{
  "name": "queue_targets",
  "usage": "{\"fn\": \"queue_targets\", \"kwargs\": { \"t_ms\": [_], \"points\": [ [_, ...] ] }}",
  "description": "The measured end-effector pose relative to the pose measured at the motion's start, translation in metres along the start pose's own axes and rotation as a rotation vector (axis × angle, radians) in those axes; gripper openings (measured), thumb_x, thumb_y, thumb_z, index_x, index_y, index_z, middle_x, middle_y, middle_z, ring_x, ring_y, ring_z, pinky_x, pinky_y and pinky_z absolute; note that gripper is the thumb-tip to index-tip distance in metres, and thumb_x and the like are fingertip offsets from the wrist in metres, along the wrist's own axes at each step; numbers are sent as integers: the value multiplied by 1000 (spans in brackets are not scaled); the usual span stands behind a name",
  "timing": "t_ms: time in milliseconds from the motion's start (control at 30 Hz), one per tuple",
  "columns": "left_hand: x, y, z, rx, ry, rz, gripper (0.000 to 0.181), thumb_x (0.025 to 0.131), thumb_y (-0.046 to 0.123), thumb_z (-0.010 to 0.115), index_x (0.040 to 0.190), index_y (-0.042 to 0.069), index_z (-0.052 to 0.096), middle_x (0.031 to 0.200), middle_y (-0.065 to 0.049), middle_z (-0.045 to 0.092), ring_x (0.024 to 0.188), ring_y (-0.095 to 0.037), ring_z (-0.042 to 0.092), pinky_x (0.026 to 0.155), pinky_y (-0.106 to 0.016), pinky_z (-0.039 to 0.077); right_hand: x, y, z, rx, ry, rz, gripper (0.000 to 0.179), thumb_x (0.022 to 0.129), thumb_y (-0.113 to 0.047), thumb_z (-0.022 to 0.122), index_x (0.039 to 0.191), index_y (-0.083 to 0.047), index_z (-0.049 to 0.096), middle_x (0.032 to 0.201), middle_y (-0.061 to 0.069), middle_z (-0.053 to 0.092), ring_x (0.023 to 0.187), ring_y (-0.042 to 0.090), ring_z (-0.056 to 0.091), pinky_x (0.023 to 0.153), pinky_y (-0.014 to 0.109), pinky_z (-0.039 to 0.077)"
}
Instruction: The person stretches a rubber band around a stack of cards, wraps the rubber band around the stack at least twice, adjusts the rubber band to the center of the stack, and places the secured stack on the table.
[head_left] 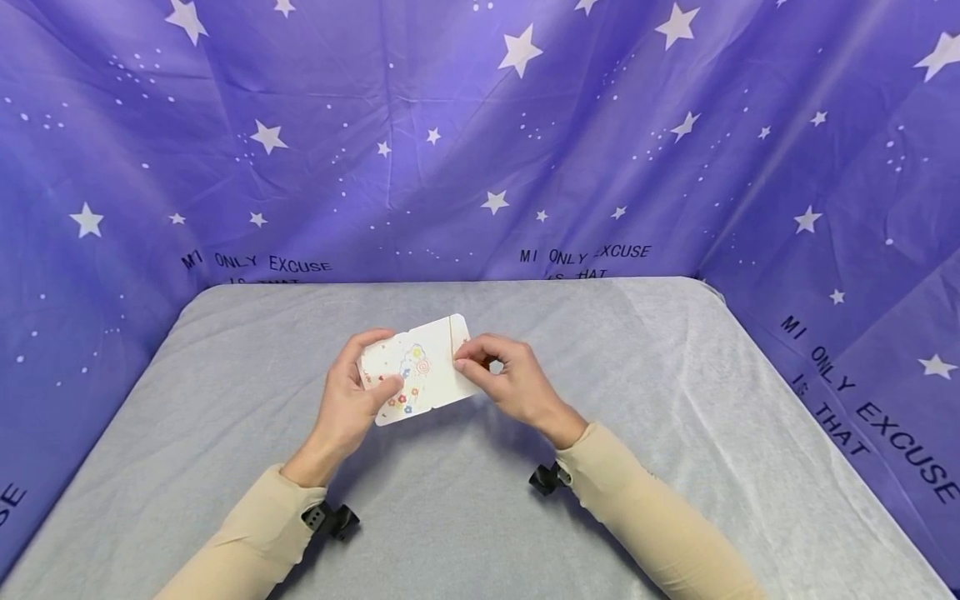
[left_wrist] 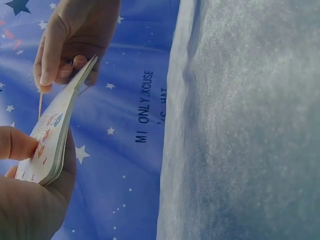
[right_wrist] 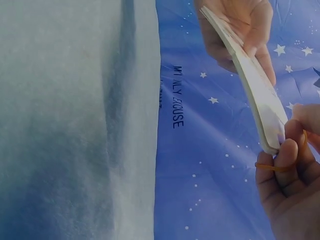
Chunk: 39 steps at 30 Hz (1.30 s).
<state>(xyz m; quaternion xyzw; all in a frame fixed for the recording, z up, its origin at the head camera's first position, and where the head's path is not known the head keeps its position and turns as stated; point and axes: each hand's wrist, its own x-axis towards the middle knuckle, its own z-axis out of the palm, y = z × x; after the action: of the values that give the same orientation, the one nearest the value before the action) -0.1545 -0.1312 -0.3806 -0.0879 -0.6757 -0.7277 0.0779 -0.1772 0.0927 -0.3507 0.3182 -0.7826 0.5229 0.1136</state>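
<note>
A thin white card stack (head_left: 435,367) with rounded corners, small edge notches and printed flowers is held tilted above the table. My left hand (head_left: 345,400) grips its left end, thumb on the printed face and fingers behind. Around the other end runs a thin orange rubber band (head_left: 452,333). My right hand (head_left: 517,379) pinches this band between thumb and fingertip, drawing it off the face. In the right wrist view, the band (right_wrist: 270,166) also loops over the fingers by the stack's end. Layered edges of the card stack (left_wrist: 62,145) show in the left wrist view.
A grey cloth-covered table (head_left: 465,517) lies beneath both hands. Behind it and along its sides hangs a purple curtain (head_left: 450,100) with white stars and black lettering. Small black cameras (head_left: 333,521) are strapped at both wrists, over beige sleeves (head_left: 247,533).
</note>
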Motion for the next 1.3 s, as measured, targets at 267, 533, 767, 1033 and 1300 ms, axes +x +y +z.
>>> {"fn": "queue_targets", "kwargs": {
  "t_ms": [267, 533, 767, 1033, 1300],
  "points": [
    [-1, 3, 2, 0, 7, -24, 63, 75, -22, 58, 131, 4, 47, 101, -19, 62, 73, -21, 68, 58, -35, 59, 0, -21, -4, 46, -18, 51, 5, 85, 5, 65, 90, 3, 68, 79, 11, 67, 68, 14, 55, 60, 22, 47],
    [-1, 4, 1, 15, 13, -50, 62, 75, -19, 62, 130, 6, 49, 99, -18, 63, 72, -21, 68, 59, -34, 59, 0, -20, -3, 69, -20, 58, 5, 86, 4, 65, 90, 4, 67, 78, 11, 66, 69, 14, 55, 60, 22, 46],
    [0, 5, 5, -38, 194, -46, 61, 71, -24, 59, 124, 5, 53, 99, -14, 63, 73, -19, 68, 58, -34, 59, -1, -23, 1, 52, -45, 2, 7, 86, 5, 65, 92, 4, 67, 78, 10, 66, 70, 14, 55, 62, 23, 46],
    [5, 13, -1, -312, 338, -52, 65, 68, -29, 52, 125, 3, 48, 101, -10, 63, 83, -21, 68, 64, -36, 59, -5, -30, 9, 26, -58, -70, 8, 84, 7, 66, 90, 2, 68, 77, 11, 67, 72, 16, 59, 67, 28, 51],
    [12, 18, -12, -406, 439, -113, 64, 71, -29, 49, 122, 10, 49, 109, -12, 59, 85, -20, 68, 66, -35, 59, -9, -23, 11, 51, -192, -259, 13, 82, 9, 60, 82, -3, 65, 74, 6, 61, 71, 11, 54, 67, 24, 50]
  ]
}}
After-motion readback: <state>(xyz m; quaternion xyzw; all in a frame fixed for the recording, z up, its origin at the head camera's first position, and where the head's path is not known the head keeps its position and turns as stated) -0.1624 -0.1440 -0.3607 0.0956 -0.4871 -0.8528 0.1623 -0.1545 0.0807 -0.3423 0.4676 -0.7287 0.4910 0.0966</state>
